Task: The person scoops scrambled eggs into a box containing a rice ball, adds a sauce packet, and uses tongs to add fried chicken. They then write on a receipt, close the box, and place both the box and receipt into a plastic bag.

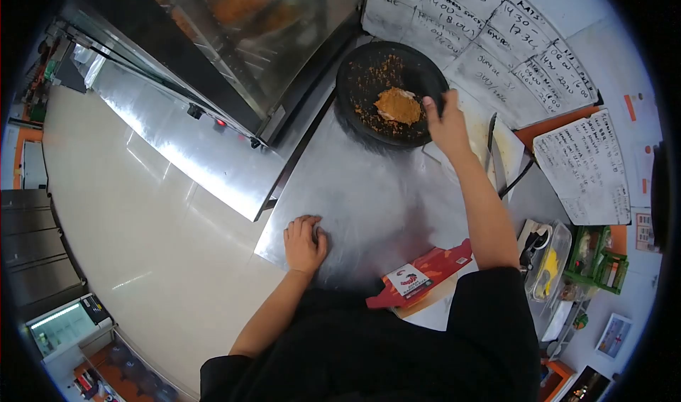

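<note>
A round black bowl [355, 129] sits at the far side of the steel table [333, 189]. Inside it lies a heap of orange-brown powder [399, 107] with a little white showing at its edge, and brown crumbs cling to the wall around it. My right hand [447, 123] is at the bowl's right rim, thumb on the inner side and fingers closed over the edge; part of its grip is blurred. Near the table's left edge my left hand [302, 243] rests on the metal, fingers loosely bent and apart, holding nothing.
A white cutting board [464, 162] with tongs [490, 143] lies right of the bowl. Close to my body is a red printed carton [425, 278]. A glass-fronted cabinet [234, 40] stands at the left. Handwritten sheets [489, 40] and a clear tub [550, 267] are at the right.
</note>
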Available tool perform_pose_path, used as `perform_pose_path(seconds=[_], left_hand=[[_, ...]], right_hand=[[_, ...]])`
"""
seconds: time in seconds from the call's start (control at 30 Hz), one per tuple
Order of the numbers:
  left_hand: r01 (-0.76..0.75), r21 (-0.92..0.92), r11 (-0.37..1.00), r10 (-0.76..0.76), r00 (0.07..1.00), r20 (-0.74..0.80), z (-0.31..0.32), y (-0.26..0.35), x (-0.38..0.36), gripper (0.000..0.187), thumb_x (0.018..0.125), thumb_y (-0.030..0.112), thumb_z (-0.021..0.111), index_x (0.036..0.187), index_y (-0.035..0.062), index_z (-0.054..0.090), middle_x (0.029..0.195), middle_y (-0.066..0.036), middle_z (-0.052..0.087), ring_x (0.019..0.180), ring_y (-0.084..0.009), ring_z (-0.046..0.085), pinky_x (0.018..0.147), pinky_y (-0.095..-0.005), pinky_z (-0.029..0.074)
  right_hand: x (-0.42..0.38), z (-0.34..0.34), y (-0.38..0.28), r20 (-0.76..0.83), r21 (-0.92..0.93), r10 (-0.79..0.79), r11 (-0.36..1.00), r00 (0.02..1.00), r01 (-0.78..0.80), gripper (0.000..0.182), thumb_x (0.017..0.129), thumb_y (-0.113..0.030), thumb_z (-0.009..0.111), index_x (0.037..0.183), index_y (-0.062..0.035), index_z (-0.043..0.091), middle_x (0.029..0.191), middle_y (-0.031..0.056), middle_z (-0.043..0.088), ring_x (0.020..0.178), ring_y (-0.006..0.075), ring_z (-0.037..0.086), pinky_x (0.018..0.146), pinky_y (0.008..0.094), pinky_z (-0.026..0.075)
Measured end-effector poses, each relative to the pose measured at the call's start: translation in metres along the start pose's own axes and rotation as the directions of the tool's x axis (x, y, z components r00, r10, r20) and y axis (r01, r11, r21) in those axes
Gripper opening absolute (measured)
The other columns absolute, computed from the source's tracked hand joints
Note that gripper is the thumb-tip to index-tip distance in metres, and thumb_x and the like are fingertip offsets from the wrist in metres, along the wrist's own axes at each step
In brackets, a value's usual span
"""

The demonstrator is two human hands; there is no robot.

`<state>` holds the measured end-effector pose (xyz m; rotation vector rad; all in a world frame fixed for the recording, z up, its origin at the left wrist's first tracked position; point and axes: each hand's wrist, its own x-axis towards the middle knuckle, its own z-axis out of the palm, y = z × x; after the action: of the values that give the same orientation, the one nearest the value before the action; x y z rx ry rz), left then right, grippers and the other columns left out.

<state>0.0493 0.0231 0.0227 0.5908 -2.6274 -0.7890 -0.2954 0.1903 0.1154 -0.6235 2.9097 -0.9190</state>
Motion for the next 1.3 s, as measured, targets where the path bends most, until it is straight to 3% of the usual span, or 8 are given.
perform_pose_path(seconds=[0.07,0.3,0.43,0.63,0.77,0.97,1.17,1.3], left_hand=[[-0.003,0.009,1.000,0.002,1.000,0.012,-0.001,0.001,-0.001,0.024,0.079,0.011,0.062,0.103,0.0091,0.062,0.105,-0.008,0.061,0.095,-0.0282,0.056,0.081,-0.0404,0.040],[0.010,-0.008,1.000,-0.010,1.000,0.005,0.000,-0.001,0.000,0.024,0.078,0.010,0.062,0.102,0.0092,0.062,0.104,-0.009,0.061,0.094,-0.0282,0.056,0.081,-0.0406,0.040],[0.008,0.001,1.000,-0.008,1.000,0.015,-0.001,-0.003,0.000,0.024,0.078,0.011,0.062,0.102,0.0094,0.063,0.103,-0.009,0.061,0.095,-0.0281,0.056,0.082,-0.0406,0.040],[0.007,0.010,1.000,-0.008,1.000,0.018,0.000,-0.002,0.000,0.023,0.079,0.013,0.061,0.102,0.0092,0.063,0.104,-0.009,0.061,0.096,-0.0285,0.056,0.083,-0.0412,0.040],[0.008,0.021,1.000,-0.009,0.999,0.032,0.001,-0.002,0.000,0.023,0.079,0.013,0.061,0.102,0.0092,0.063,0.103,-0.010,0.061,0.097,-0.0289,0.056,0.084,-0.0416,0.040],[0.002,0.010,1.000,-0.002,1.000,0.017,0.001,0.000,-0.001,0.024,0.079,0.013,0.061,0.103,0.0096,0.062,0.104,-0.010,0.061,0.097,-0.0292,0.056,0.084,-0.0421,0.040],[-0.025,-0.005,1.000,0.025,0.999,0.028,0.001,-0.001,-0.004,0.027,0.078,0.013,0.061,0.105,0.0096,0.062,0.106,-0.009,0.061,0.099,-0.0286,0.056,0.085,-0.0419,0.040],[-0.058,0.008,0.998,0.058,0.998,0.031,-0.004,0.003,-0.005,0.030,0.078,0.014,0.062,0.108,0.0104,0.062,0.110,-0.009,0.061,0.101,-0.0280,0.056,0.087,-0.0410,0.041]], right_hand=[[0.000,0.009,-0.010,0.258,-0.256,0.063,0.967,0.964,0.005,0.048,0.095,-0.037,0.059,0.118,0.0002,0.041,0.102,0.0326,0.064,0.098,0.0485,0.063,0.084,0.0519,0.049],[0.025,-0.043,-0.021,0.057,-0.008,0.078,0.997,0.995,-0.078,0.049,0.095,-0.036,0.059,0.120,0.0007,0.041,0.109,0.0332,0.063,0.106,0.0492,0.060,0.087,0.0486,0.048],[-0.015,-0.019,0.013,0.183,-0.219,0.012,0.975,0.983,0.029,0.048,0.095,-0.039,0.059,0.117,-0.0001,0.041,0.094,0.0324,0.065,0.094,0.0494,0.063,0.080,0.0503,0.049],[0.006,-0.023,0.036,-0.065,-0.016,0.031,0.999,0.997,-0.032,0.042,0.095,-0.038,0.059,0.111,-0.0020,0.044,0.078,0.0256,0.066,0.072,0.0477,0.064,0.063,0.0532,0.048],[0.047,-0.020,0.068,-0.054,-0.461,-0.239,0.867,0.970,0.188,0.033,0.093,-0.029,0.060,0.111,-0.0039,0.048,0.095,0.0205,0.066,0.076,0.0393,0.065,0.066,0.0487,0.050],[0.059,-0.039,0.102,0.141,-0.696,-0.659,0.465,0.739,0.548,0.028,0.086,-0.015,0.062,0.112,-0.0059,0.057,0.118,0.0119,0.059,0.112,0.0299,0.055,0.088,0.0417,0.047],[-0.006,-0.093,0.143,-0.320,-0.381,-0.295,0.910,0.900,0.162,0.036,0.079,0.000,0.063,0.114,-0.0047,0.057,0.123,0.0163,0.057,0.112,0.0372,0.053,0.094,0.0453,0.044],[-0.093,-0.108,0.155,-0.356,-0.191,0.229,0.931,0.906,-0.311,0.103,0.062,-0.028,0.087,0.142,0.0026,0.031,0.132,0.0287,0.048,0.123,0.0425,0.048,0.104,0.0445,0.040]])
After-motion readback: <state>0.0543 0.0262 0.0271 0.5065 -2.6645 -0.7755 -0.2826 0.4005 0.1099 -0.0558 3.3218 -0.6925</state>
